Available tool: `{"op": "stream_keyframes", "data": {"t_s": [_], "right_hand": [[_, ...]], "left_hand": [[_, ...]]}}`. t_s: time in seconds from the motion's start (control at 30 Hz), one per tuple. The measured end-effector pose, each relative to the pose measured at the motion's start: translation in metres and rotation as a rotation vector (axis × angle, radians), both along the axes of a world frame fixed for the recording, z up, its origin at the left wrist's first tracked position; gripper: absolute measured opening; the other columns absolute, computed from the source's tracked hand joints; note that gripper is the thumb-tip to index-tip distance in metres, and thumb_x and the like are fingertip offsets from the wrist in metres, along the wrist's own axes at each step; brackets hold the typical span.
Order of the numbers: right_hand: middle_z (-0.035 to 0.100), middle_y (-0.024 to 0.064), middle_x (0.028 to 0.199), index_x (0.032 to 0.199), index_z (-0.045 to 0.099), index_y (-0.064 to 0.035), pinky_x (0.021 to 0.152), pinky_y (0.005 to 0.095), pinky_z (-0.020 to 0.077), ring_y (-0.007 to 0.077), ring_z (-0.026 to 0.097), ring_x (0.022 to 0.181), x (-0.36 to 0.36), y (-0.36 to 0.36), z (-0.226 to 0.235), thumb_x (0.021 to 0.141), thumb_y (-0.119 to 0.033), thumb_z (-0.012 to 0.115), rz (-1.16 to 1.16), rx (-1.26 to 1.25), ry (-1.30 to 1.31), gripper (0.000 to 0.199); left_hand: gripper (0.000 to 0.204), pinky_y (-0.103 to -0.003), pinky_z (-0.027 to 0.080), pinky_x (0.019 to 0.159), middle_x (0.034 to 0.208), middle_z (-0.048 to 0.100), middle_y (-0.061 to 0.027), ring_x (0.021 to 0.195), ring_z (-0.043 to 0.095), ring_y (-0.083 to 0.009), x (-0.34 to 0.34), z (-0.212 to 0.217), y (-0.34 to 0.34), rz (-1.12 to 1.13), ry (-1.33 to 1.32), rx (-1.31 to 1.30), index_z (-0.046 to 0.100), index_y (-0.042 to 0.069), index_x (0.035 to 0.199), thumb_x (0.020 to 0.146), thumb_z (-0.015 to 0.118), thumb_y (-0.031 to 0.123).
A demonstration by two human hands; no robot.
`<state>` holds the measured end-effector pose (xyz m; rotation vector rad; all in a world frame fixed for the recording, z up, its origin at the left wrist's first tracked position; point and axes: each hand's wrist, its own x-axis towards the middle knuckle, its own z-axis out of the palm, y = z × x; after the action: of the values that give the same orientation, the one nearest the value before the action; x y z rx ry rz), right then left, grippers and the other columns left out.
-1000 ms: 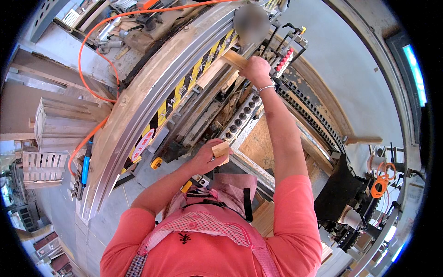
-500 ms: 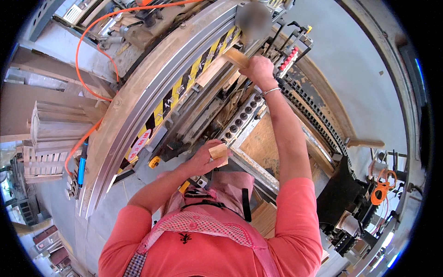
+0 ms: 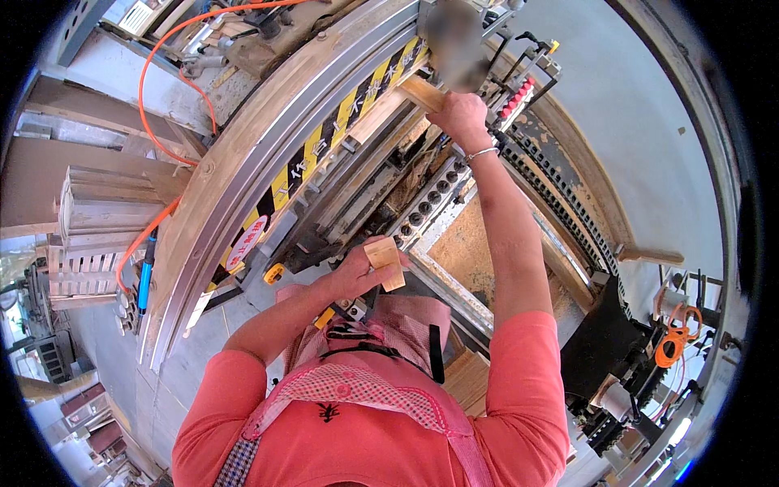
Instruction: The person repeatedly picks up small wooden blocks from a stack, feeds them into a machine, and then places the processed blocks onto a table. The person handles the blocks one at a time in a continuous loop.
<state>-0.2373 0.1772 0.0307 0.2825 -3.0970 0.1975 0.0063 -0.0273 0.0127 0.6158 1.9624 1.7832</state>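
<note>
My left hand (image 3: 358,274) is close to my body, its fingers closed round a small pale wooden block (image 3: 384,261) that tilts a little. Farther off, my right arm reaches out over the machine (image 3: 435,195). At its end my right hand (image 3: 461,119) grips the near end of a light wooden piece (image 3: 423,93). That piece lies near the upper end of a yellow-and-black striped strip (image 3: 355,101); its far end is beside a blurred patch, so what it touches there cannot be made out.
A long curved wooden-edged bench (image 3: 213,166) runs along the left, with an orange hose (image 3: 141,89) crossing it. Stacked boards (image 3: 105,203) stand beyond it. A sawdust-covered panel (image 3: 458,252) lies below my right forearm. Black chain tracks (image 3: 560,191) and red knobs (image 3: 518,98) are on the right.
The view has shifted slightly. The small block in my left hand has turned a little, showing more of its lower part. My right hand still holds its wooden piece at about the same place.
</note>
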Motion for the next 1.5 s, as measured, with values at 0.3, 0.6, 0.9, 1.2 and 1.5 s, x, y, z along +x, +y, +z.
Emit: {"op": "stream_keyframes", "data": {"t_s": [0.3, 0.6, 0.9, 1.2, 1.5], "right_hand": [[0.065, 0.0135, 0.085, 0.081, 0.068, -0.0042, 0.072, 0.0372, 0.0515, 0.0281, 0.063, 0.081, 0.002, -0.003, 0.006, 0.067, -0.043, 0.068, 0.01, 0.017, -0.013, 0.041], [0.064, 0.0159, 0.087, 0.085, 0.066, -0.0023, 0.072, 0.0386, 0.0512, 0.0301, 0.063, 0.083, 0.002, -0.005, 0.004, 0.069, -0.041, 0.067, 0.013, 0.05, -0.047, 0.042], [0.064, 0.0163, 0.089, 0.087, 0.061, -0.0025, 0.076, 0.04, 0.0494, 0.0312, 0.062, 0.087, 0.006, -0.004, -0.001, 0.069, -0.041, 0.069, 0.0, 0.018, -0.003, 0.043], [0.063, 0.0141, 0.092, 0.091, 0.062, -0.0035, 0.076, 0.0391, 0.0495, 0.0289, 0.062, 0.087, 0.007, -0.004, -0.003, 0.072, -0.044, 0.067, 0.014, 0.067, 0.007, 0.045], [0.063, 0.014, 0.093, 0.092, 0.065, -0.0053, 0.077, 0.0373, 0.05, 0.0286, 0.062, 0.089, 0.005, -0.005, -0.008, 0.072, -0.044, 0.066, -0.011, 0.07, 0.019, 0.044]], "left_hand": [[0.024, -0.032, 0.047, 0.08, 0.097, 0.061, -0.0109, 0.091, 0.059, -0.0184, 0.006, -0.009, -0.006, 0.06, -0.185, 0.083, 0.053, 0.0, 0.103, 0.092, 0.045, 0.019], [0.024, -0.027, 0.046, 0.063, 0.077, 0.058, -0.0055, 0.07, 0.056, -0.0121, 0.031, -0.004, -0.004, 0.459, -0.424, 0.245, 0.052, 0.001, 0.1, 0.092, 0.045, 0.023], [0.021, -0.025, 0.045, 0.064, 0.083, 0.058, -0.003, 0.072, 0.053, -0.0078, 0.035, -0.013, -0.002, 0.456, -0.32, 0.245, 0.049, 0.003, 0.106, 0.087, 0.052, 0.011], [0.015, -0.022, 0.044, 0.062, 0.086, 0.06, 0.0007, 0.071, 0.052, -0.0041, 0.032, -0.014, -0.001, 0.48, -0.364, 0.211, 0.057, 0.003, 0.097, 0.087, 0.056, 0.013], [0.015, -0.021, 0.044, 0.063, 0.085, 0.061, 0.0009, 0.072, 0.052, -0.0038, 0.032, -0.018, 0.001, 0.502, -0.304, 0.192, 0.059, 0.002, 0.097, 0.087, 0.057, 0.013]]}}
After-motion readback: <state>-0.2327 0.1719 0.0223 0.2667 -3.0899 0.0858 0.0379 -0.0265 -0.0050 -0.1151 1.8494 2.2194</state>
